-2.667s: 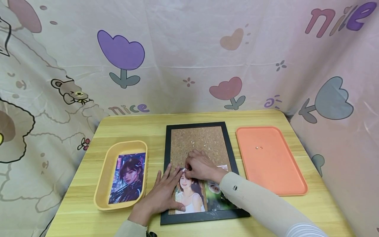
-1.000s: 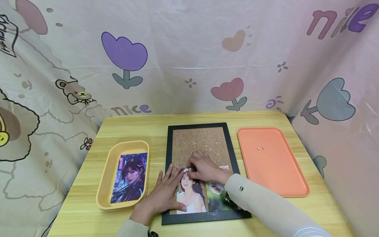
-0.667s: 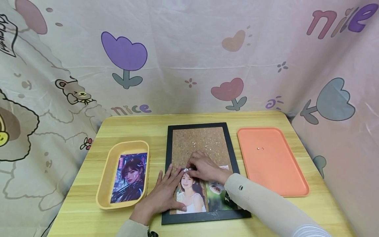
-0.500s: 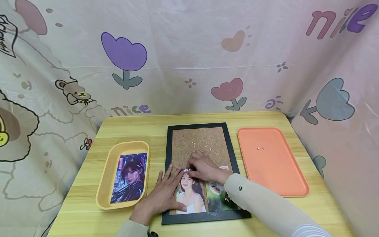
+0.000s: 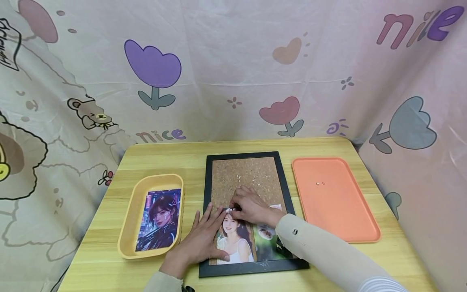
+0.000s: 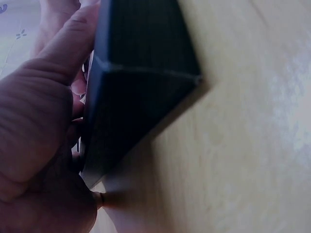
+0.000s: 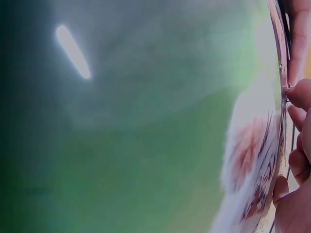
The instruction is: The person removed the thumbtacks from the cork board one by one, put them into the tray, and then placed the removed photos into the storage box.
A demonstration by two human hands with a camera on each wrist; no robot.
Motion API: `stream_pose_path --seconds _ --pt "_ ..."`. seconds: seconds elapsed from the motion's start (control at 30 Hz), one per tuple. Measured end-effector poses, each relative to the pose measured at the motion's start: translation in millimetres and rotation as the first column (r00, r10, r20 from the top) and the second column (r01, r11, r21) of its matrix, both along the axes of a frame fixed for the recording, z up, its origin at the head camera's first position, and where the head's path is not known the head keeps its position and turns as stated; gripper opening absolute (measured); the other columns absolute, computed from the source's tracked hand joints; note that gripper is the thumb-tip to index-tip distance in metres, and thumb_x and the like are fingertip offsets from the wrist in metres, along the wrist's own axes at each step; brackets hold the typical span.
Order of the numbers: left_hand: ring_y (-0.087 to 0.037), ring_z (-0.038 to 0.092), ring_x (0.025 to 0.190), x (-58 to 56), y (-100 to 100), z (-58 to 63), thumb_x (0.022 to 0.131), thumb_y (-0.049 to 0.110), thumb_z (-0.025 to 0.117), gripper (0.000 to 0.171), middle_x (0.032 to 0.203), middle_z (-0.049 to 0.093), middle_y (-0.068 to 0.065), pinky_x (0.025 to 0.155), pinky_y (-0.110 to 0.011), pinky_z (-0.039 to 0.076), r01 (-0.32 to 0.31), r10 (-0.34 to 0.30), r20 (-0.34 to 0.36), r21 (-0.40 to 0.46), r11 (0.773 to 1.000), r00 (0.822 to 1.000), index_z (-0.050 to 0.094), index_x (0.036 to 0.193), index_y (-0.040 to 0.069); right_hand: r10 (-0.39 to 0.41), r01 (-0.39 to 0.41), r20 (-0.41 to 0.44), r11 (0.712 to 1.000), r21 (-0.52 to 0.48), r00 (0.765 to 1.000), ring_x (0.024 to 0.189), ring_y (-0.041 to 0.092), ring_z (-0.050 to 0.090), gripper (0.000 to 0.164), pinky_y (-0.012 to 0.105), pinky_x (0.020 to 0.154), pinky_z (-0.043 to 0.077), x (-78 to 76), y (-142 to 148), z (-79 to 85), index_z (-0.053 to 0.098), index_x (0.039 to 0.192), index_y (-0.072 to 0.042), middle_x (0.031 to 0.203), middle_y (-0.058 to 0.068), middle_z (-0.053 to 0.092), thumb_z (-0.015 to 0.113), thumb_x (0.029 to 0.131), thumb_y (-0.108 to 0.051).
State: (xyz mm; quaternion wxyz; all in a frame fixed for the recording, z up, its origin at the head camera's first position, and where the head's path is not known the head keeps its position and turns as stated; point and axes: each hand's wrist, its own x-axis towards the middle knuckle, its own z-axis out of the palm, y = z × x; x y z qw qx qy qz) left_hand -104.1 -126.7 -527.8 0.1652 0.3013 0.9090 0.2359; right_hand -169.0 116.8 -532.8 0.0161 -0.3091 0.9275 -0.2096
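In the head view a photo [image 5: 233, 242] of a person in a white top lies on the lower left of a black-framed corkboard [image 5: 244, 174]. My left hand [image 5: 200, 241] rests spread over the frame's left side, fingertips at the photo's top corner and thumb across its lower part. My right hand [image 5: 249, 206], fingers curled, pinches a small shiny pushpin [image 5: 229, 210] at the photo's top edge; the fingertips mostly hide it. Beneath the right wrist lies a green photo [image 5: 268, 242], partly covered by the sleeve. The right wrist view shows this green photo [image 7: 146, 121] close up.
On the left stands a yellow bin [image 5: 125, 225] holding a purple-blue picture [image 5: 159, 221]. An orange tray [image 5: 335, 211] with a couple of tiny shiny pins [image 5: 320, 183] lies on the right. A printed curtain [image 5: 219, 61] hangs behind the wooden table [image 5: 168, 156].
Between the earliest frame and the later ones the whole head view shifts slightly. Both hands keep their places at the photo's top edge, with only tiny movement of the right fingers.
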Motion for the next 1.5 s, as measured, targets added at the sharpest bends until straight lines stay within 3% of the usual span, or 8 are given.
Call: stream_pose_path --seconds 1.5 --pt "-0.038 -0.004 0.164 0.0 -0.4 -1.1 0.069 0.071 0.085 0.131 0.177 0.019 -0.009 0.126 -0.073 0.001 -0.002 0.002 -0.008 0.013 1.000 1.000 0.025 0.169 0.011 0.005 -0.003 -0.067 1.000 0.019 0.998 0.094 0.011 0.046 0.010 0.032 0.083 0.038 0.3 -1.8 -1.9 0.075 0.092 -0.021 0.095 -0.010 0.059 0.077 0.091 -0.031"
